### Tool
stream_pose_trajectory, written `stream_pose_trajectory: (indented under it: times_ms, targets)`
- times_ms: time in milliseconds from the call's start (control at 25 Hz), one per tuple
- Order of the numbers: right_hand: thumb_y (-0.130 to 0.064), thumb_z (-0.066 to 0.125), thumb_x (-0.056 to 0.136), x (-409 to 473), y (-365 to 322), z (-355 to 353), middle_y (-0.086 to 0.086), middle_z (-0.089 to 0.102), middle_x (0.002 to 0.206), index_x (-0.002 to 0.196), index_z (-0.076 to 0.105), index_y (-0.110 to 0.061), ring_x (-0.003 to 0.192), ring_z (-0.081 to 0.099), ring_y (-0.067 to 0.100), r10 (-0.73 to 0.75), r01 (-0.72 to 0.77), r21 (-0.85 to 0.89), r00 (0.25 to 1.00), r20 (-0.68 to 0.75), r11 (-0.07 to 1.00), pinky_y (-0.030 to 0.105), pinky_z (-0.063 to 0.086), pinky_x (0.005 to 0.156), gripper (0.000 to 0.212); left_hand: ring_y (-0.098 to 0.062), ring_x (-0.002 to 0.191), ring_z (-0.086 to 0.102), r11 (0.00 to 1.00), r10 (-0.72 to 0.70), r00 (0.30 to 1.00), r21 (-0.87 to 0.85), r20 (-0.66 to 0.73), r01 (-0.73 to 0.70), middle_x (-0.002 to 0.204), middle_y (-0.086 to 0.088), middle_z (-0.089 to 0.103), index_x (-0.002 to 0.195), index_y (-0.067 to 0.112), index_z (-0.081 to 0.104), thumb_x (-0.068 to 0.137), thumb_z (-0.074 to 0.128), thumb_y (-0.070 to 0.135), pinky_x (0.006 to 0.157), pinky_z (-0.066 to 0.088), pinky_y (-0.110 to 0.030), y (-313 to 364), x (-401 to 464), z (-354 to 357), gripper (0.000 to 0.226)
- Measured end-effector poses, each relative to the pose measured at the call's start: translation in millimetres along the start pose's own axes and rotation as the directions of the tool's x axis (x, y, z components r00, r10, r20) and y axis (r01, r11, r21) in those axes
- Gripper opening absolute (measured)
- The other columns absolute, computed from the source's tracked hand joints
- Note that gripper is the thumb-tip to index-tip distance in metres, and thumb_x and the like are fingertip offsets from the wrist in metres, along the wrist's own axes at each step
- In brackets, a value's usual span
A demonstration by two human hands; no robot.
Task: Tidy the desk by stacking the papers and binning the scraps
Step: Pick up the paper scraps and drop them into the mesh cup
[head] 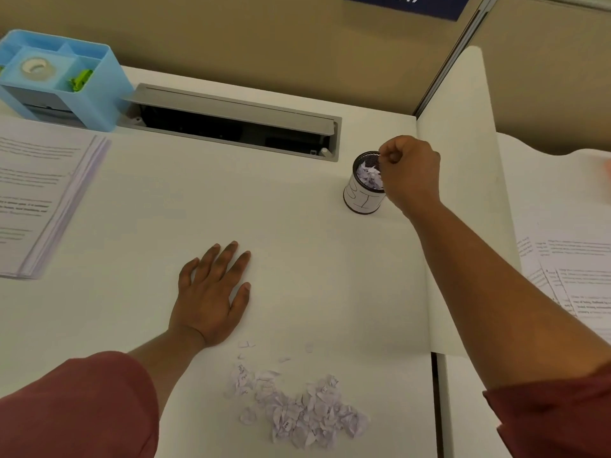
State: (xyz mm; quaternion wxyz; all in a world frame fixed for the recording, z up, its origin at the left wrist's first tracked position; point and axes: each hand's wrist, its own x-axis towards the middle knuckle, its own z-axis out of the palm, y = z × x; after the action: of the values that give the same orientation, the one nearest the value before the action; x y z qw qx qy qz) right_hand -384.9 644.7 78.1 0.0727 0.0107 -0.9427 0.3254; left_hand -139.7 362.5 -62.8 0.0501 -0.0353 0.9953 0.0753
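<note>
Pale lilac-white paper scraps (297,411): a loose heap on the surface (165,193) at the near edge, a few strays just beyond it. Judged feather-light, limp, apt to scatter; best pinched in small bunches or swept together first.

Bin (364,183): small mesh cup with a paper label, toward the far right, already holding scraps. Likely light enough to tip if knocked.

Right hand (408,170): fingers curled over the bin's rim; whether they pinch a scrap cannot be told.

Left hand (211,292): fingers straight, lying flat on the surface just beyond the heap, holding nothing.

Stacked papers (36,200): far left, cut off by the frame edge; flexible sheets, best taken by the edges. Loose sheets (568,279) lie on the neighbouring desk at right, also cropped.

Blue organiser (59,77): far left corner.

Print is blurred throughout and the bin's label unreadable.
</note>
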Motion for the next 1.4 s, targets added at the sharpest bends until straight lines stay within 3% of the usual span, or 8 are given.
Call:
stream_pose_trajectory:
  times_ms: [160,280,440,600,720,920,1160,1400]
  targets:
    - [-0.004,0.059,0.08,-25.3,-8.6,-0.4,-0.005,0.067,0.078,0.084,0.07,-0.018,0.075,0.063,0.016,-0.021,0.025,0.062,0.998,-0.056,0.998,0.034,0.056,0.074,0.019,-0.021,0.155,0.014,1.0,0.002,1.0,0.009,-0.001,-0.002,0.168,0.007,0.017,0.159,0.035,0.025,0.101,0.023,0.053,0.121,0.011,-0.045,0.4,0.8,-1.3,0.061]
    - [-0.004,0.063,0.083,-80.5,-12.0,13.3,0.003,0.075,0.09,0.093,0.076,-0.015,0.08,0.067,0.019,-0.146,0.128,0.112,0.975,0.166,0.985,0.035,0.056,0.081,0.02,-0.021,0.155,0.015,1.0,0.009,1.0,0.002,0.001,-0.009,0.168,0.006,0.018,0.159,0.035,0.025,0.101,0.022,0.053,0.121,0.013,-0.046,1.4,0.7,-2.6,0.061]
    - [-0.004,0.058,0.09,-173.9,-5.5,40.4,0.008,0.072,0.11,0.113,0.074,-0.011,0.099,0.067,0.026,-0.244,0.214,0.124,0.748,0.617,0.969,0.04,0.053,0.091,0.029,-0.021,0.155,0.015,1.0,0.009,1.0,-0.005,0.003,-0.009,0.168,0.006,0.018,0.159,0.034,0.025,0.101,0.022,0.052,0.122,0.013,-0.047,2.3,1.1,-3.9,0.061]
    - [-0.01,0.053,0.09,-234.3,-5.2,60.8,0.013,0.063,0.129,0.129,0.065,-0.006,0.115,0.057,0.032,-0.359,0.391,0.161,0.511,0.781,0.906,0.045,0.048,0.099,0.041,-0.02,0.155,0.015,1.0,0.001,1.0,-0.018,-0.002,-0.001,0.168,0.006,0.02,0.158,0.033,0.028,0.102,0.02,0.047,0.121,0.012,-0.046,3.8,0.3,-6.6,0.058]
    - [-0.026,0.055,0.095,-259.2,-16.4,67.7,0.011,0.052,0.144,0.14,0.054,-0.006,0.127,0.045,0.031,-0.43,0.531,0.171,0.413,0.803,0.83,0.043,0.045,0.104,0.049,-0.021,0.154,0.016,1.0,0.006,1.0,-0.022,-0.011,-0.006,0.167,0.005,0.022,0.158,0.032,0.029,0.103,0.019,0.044,0.121,0.013,-0.046,4.1,0.5,-5.9,0.057]
    - [-0.053,0.064,0.089,-290.6,-25.2,86.4,0.009,0.055,0.138,0.138,0.056,-0.016,0.118,0.051,0.03,-0.525,0.702,0.113,0.405,0.748,0.703,0.041,0.051,0.087,0.062,-0.021,0.154,0.016,1.0,0.007,1.0,-0.01,-0.011,-0.007,0.167,0.005,0.021,0.158,0.032,0.029,0.103,0.018,0.043,0.121,0.013,-0.046,2.8,0.8,-4.1,0.057]
    - [-0.007,0.07,0.076,-301.0,-22.5,85.9,0.004,0.057,0.093,0.093,0.072,-0.014,0.08,0.052,0.024,-0.549,0.783,0.088,0.346,0.761,0.616,0.028,0.028,0.045,0.019,-0.021,0.154,0.017,1.0,0.004,1.0,-0.01,-0.01,-0.004,0.167,0.005,0.023,0.158,0.033,0.029,0.103,0.018,0.043,0.121,0.014,-0.047,3.0,1.8,-3.9,0.057]
    - [0.014,0.051,0.08,-263.6,-9.8,64.2,0.013,0.053,0.091,0.088,0.06,-0.001,0.08,0.045,0.028,-0.404,0.631,0.001,0.496,0.768,0.776,0.038,0.041,0.054,0.019,-0.021,0.153,0.019,1.0,0.002,1.0,-0.025,-0.024,-0.003,0.167,0.005,0.024,0.157,0.032,0.031,0.102,0.02,0.043,0.12,0.015,-0.047,3.1,1.3,-4.5,0.057]
